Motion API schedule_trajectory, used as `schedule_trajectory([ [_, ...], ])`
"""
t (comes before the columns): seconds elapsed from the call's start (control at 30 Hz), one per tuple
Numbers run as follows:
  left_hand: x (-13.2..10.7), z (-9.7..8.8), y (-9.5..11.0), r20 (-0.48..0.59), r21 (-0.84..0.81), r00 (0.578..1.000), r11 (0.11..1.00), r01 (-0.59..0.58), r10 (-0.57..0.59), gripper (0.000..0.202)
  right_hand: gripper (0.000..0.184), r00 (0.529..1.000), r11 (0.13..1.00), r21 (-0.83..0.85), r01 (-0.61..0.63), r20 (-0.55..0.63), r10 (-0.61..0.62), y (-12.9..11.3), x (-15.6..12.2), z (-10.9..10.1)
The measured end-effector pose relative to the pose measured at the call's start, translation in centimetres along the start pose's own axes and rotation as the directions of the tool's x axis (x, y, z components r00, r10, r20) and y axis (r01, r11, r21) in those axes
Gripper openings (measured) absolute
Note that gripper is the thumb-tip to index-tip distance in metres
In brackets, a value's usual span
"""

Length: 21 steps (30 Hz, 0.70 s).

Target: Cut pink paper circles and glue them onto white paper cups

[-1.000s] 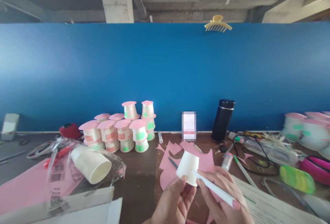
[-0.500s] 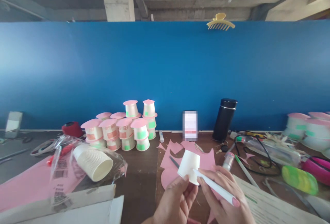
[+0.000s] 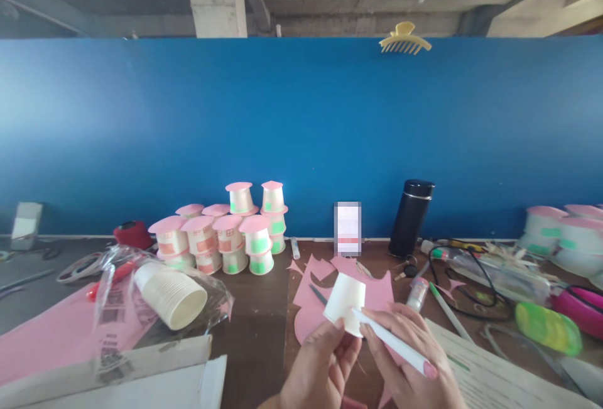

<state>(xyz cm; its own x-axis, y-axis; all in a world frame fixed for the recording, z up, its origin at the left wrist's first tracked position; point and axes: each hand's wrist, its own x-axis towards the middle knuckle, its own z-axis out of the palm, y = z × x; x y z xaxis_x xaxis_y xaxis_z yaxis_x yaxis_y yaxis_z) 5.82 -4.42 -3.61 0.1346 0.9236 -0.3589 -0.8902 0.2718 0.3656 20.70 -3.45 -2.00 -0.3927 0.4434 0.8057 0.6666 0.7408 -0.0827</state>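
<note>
A plain white paper cup [image 3: 346, 296], rim down and slightly tilted, is held near its rim by my left hand [image 3: 323, 365]. My right hand [image 3: 409, 359] grips a white marker pen [image 3: 396, 343] with a pink end, its other end at the lower side of the cup. Whether it has left a mark there I cannot make out. Beneath and behind the cup lie cut pink paper scraps [image 3: 377, 289], with a dark pointed blade [image 3: 318, 294] partly showing from under the cup.
Decorated cups with pink paper roofs [image 3: 228, 227] stand stacked at the back left. A bagged stack of cups [image 3: 172, 299] lies in front of them. To the right are a black bottle [image 3: 411, 220], a green pen [image 3: 450, 311], cables and a printed sheet [image 3: 494, 371].
Almost nothing differs. The cup, the pen and both hands keep nearly the same place, and the view has shifted very slightly.
</note>
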Motion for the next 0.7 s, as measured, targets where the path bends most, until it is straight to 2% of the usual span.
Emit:
schedule_trajectory([
  [0.17,-0.06,0.1,0.01,-0.029,-0.004,1.0,1.0,-0.002,0.002,0.016,0.021,0.999,1.0,0.023,0.011,0.032,-0.011,-0.18,0.13,0.2],
  [0.7,0.01,-0.21,-0.04,0.016,0.016,1.0,1.0,-0.016,0.016,0.014,0.019,1.0,0.999,0.053,0.013,0.002,-0.013,-0.72,0.49,0.08],
])
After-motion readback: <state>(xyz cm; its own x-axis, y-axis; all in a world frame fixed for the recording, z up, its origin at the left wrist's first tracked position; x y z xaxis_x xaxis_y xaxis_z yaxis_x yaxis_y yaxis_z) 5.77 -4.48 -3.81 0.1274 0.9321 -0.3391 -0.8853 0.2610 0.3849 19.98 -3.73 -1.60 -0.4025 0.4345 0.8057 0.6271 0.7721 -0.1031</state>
